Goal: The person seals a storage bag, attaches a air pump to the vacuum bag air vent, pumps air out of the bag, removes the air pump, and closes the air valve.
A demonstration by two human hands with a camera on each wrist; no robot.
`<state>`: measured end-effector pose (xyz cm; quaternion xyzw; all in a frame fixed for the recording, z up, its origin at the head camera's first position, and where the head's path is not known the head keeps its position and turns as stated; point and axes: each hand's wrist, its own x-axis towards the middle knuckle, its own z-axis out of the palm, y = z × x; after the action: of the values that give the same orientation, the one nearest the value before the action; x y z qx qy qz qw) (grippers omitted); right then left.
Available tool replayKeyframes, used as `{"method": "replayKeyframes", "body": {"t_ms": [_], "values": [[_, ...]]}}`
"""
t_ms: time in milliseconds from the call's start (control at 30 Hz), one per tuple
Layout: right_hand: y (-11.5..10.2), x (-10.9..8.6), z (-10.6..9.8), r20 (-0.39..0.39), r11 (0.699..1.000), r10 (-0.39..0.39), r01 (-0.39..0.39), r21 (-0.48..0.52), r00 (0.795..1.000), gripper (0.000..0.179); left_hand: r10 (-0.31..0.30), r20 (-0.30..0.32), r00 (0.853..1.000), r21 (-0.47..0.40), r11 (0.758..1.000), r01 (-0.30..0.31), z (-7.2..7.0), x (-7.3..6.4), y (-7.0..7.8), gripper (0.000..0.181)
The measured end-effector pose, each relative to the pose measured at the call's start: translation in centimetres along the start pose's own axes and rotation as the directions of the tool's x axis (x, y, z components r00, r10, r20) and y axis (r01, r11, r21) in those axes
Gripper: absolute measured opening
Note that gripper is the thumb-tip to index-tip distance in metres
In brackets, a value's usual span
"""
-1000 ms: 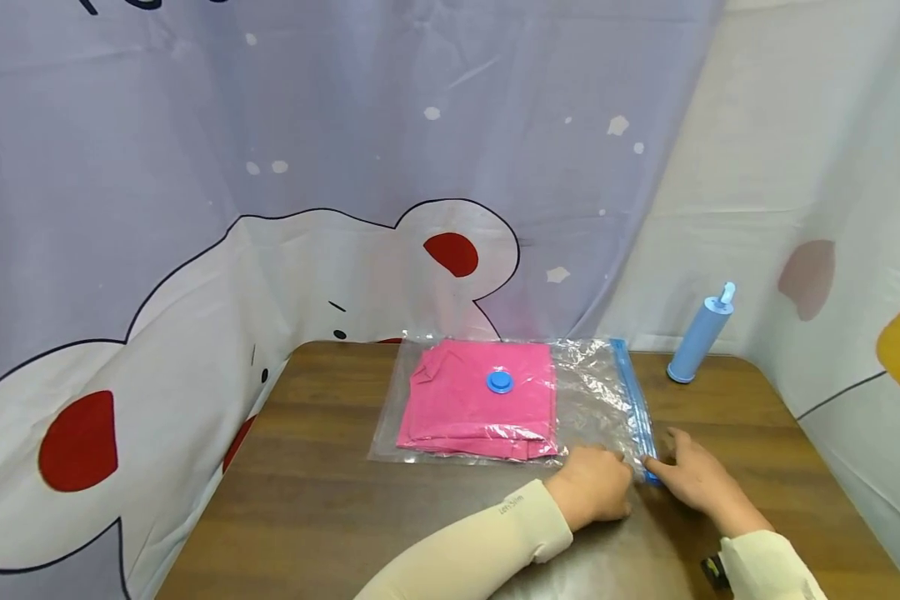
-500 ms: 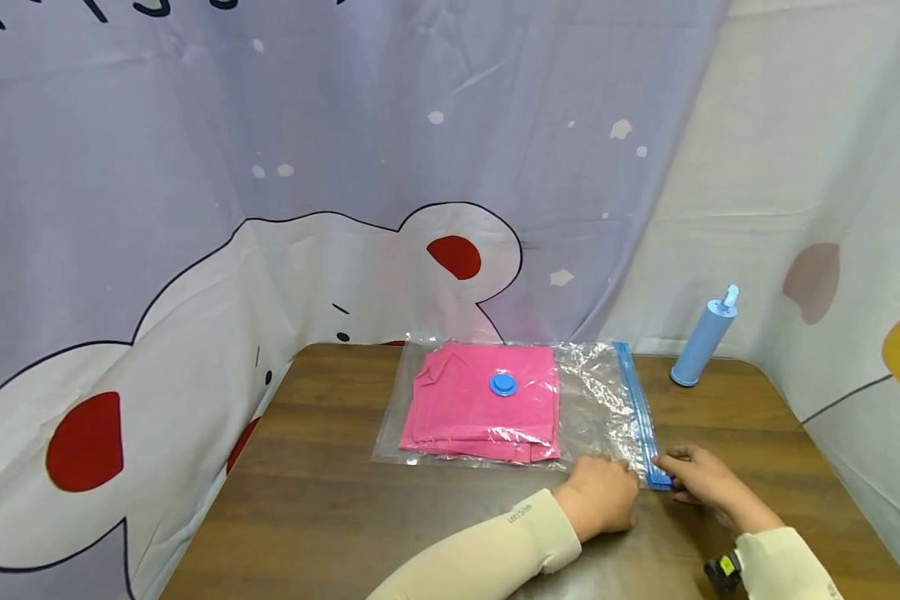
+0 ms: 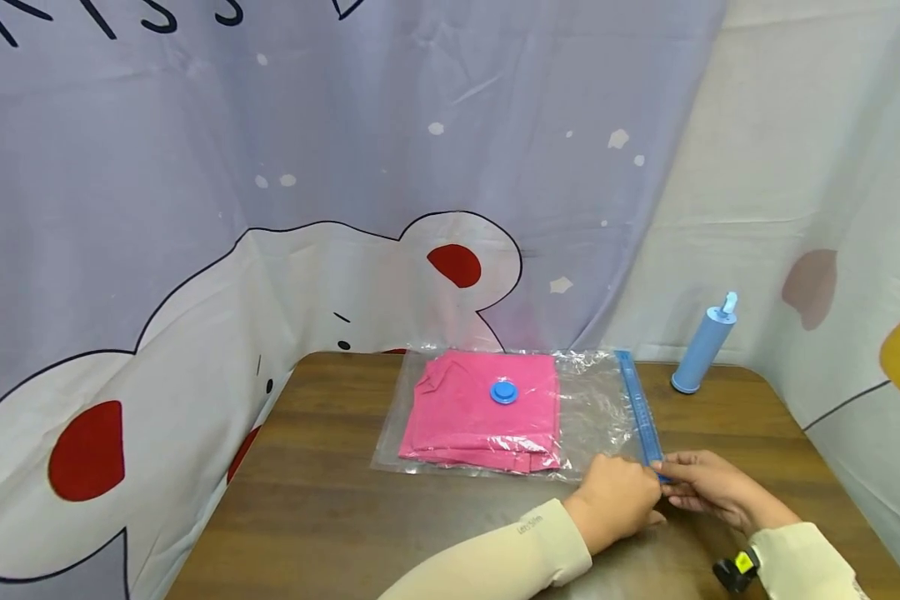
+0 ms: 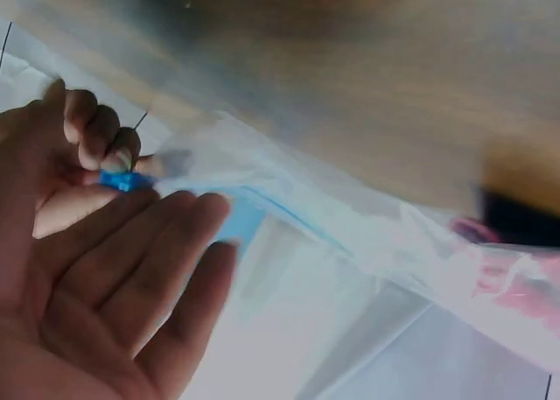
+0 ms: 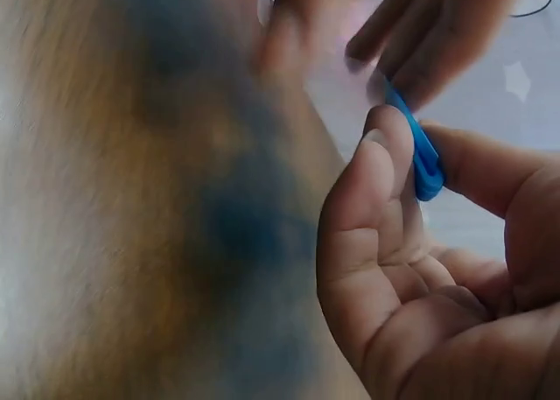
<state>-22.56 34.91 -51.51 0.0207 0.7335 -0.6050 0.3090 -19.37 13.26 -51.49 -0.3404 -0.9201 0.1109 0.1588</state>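
A clear vacuum storage bag lies on the table with a folded pink cloth inside. Its round blue valve sits over the cloth, and a blue zip strip runs along its right end. At the strip's near end my right hand pinches the blue edge between thumb and curled fingers, as the blue end in the right wrist view shows. My left hand is right beside it at the bag's near edge. In the left wrist view its fingers are mostly straight, thumb apart.
A light blue hand pump stands upright at the table's back right, beyond the zip strip. The brown wooden table meets a printed curtain behind and at both sides. A small black device is at the right wrist.
My right hand has gone from spread fingers at the strip's near corner to pinching it. The left hand has shifted a little right, closer to the right one.
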Motion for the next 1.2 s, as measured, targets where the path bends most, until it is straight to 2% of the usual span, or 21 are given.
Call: {"method": "replayKeyframes", "body": {"t_ms": [133,200,367,500,700,833,1067,1200], "values": [[-0.8,0.1,-0.1,-0.013,0.999,-0.029,0.030,0.040,0.999,0.038,-0.020,-0.132,0.991,0.032,0.999,0.024,-0.1,0.8,0.0,0.007],[-1.2,0.2,-0.1,-0.025,0.999,-0.038,0.039,0.036,0.999,0.037,-0.040,-0.164,0.986,0.032,0.998,0.046,-0.2,1.1,-0.1,0.009],[-1.9,0.2,-0.1,-0.031,0.998,-0.042,0.044,0.044,0.999,0.019,-0.101,-0.169,0.980,0.019,0.994,0.106,-0.2,1.6,-0.5,0.013],[-2.1,0.4,0.0,-0.032,0.997,-0.046,0.048,0.057,0.998,0.015,-0.129,-0.178,0.976,0.017,0.991,0.134,0.1,2.0,-0.6,0.015],[-2.3,0.7,0.3,-0.051,0.998,-0.049,0.051,0.044,0.997,0.015,-0.121,-0.181,0.976,0.024,0.992,0.127,0.5,2.1,-0.7,0.014],[-2.4,0.9,0.4,-0.080,0.998,-0.058,0.060,0.024,0.995,0.024,-0.120,-0.197,0.973,0.026,0.991,0.127,0.7,2.0,-0.6,0.014],[-2.3,1.3,0.4,-0.143,0.998,-0.063,0.063,-0.002,0.988,0.046,-0.080,-0.259,0.963,0.045,0.994,0.095,1.1,1.5,-0.5,0.008],[-2.1,1.8,0.1,-0.152,0.998,-0.062,0.063,-0.001,0.986,0.041,-0.046,-0.297,0.954,0.049,0.997,0.064,1.3,1.1,-0.6,0.015]]}}
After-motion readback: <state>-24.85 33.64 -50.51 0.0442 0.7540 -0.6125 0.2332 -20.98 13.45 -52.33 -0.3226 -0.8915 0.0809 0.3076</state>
